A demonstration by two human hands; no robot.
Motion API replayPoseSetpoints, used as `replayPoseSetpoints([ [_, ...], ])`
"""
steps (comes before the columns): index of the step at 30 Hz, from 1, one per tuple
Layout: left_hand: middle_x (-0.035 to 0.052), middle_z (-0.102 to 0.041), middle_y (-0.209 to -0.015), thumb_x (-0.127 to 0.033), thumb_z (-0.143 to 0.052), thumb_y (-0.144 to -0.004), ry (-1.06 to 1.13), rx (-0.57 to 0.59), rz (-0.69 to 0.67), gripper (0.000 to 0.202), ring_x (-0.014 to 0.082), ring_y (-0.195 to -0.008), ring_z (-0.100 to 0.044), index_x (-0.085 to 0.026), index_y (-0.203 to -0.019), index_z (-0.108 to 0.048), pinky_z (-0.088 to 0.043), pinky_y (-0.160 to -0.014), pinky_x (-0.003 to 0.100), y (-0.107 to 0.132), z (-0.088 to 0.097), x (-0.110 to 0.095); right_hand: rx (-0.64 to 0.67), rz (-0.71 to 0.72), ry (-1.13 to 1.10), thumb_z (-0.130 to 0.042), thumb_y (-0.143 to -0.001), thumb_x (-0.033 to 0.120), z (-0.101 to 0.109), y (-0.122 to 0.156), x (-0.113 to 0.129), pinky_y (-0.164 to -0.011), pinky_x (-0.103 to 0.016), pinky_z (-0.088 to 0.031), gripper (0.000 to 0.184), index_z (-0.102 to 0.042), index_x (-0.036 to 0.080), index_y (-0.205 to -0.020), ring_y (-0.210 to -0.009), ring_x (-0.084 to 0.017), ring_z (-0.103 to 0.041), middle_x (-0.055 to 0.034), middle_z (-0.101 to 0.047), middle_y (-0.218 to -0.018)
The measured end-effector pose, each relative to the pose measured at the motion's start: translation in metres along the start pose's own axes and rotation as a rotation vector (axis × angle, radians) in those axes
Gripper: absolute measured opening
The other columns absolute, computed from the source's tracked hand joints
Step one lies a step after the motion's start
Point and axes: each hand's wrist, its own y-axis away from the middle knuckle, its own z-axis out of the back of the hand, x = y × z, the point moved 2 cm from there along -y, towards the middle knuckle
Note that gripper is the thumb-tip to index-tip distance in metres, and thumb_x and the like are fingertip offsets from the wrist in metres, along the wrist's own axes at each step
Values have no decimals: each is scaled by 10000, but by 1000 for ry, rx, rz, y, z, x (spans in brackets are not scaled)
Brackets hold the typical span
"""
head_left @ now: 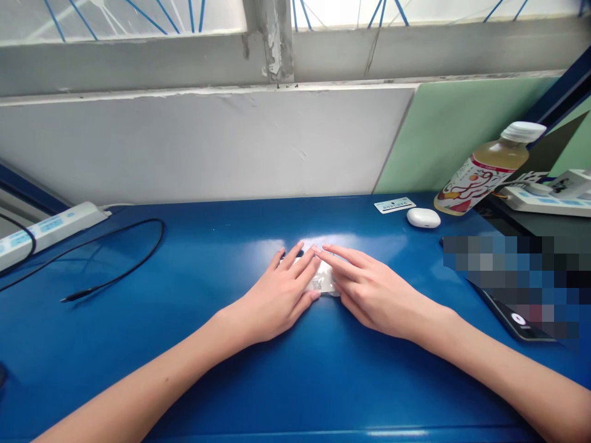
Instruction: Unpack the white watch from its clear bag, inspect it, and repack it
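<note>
My left hand and my right hand lie flat side by side on the blue table, fingers stretched out and touching at the tips. Between and under the fingers sits a small clear plastic packet with something pale inside; both hands press down on it. Most of the packet is hidden by the fingers.
A white earbud case, a small label card and a tilted drink bottle stand at the back right. A phone lies at the right edge. A power strip and a black cable occupy the left. A white wall runs behind.
</note>
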Motion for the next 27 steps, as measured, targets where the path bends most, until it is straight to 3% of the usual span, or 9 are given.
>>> replayPoseSetpoints([
  [6,146,-283,-1607,-384,-302,-1061,-27,17,-4,532,349,-1495,-199,-142,-1534,-276,-245,-1162,573,0,0,0,8,35,-59,-495,-901,111,-1,-5,1,-1118,-467,-442,268,-760,75,-891,-1368,-340,-465,-215,-575,-1400],
  [12,179,-213,-1622,-439,-325,-1054,0,12,8,584,338,-1506,-162,-160,-1557,-224,-241,-1166,567,1,0,4,-207,-209,-307,-449,-971,169,-8,5,-16,-1020,-424,-527,303,-749,124,-970,-1221,-270,-606,-156,-684,-1263],
  [15,208,-196,-1620,-457,-359,-1045,0,4,21,600,343,-1508,-140,-170,-1556,-232,-247,-1166,566,2,0,6,-203,-283,-257,-462,-979,196,-12,12,-30,-999,-467,-529,295,-696,116,-1138,-1198,-288,-607,-165,-656,-1300],
  [20,219,-356,-1552,-400,-392,-1043,2,-41,6,553,367,-1476,-250,-135,-1521,-310,-260,-1161,588,2,0,2,-143,-256,-196,-429,-960,96,-14,16,-41,-1010,-457,-513,387,-583,106,-1315,-1215,-282,-585,-156,-652,-1306],
  [23,234,-420,-1497,-351,-425,-1033,17,-85,-13,531,373,-1442,-318,-117,-1500,-335,-281,-1151,597,2,0,0,-123,-216,-228,-460,-942,82,-13,16,-39,-966,-429,-529,392,-588,143,-1308,-1144,-262,-618,-129,-686,-1231],
  [27,219,-433,-1478,-336,-430,-1032,36,-142,-104,528,360,-1429,-339,-143,-1507,-302,-268,-1157,612,3,1,-1,-150,-194,-256,-514,-934,111,-8,17,-40,-797,-378,-561,318,-651,161,-1217,-942,-231,-660,-125,-688,-1093],
])
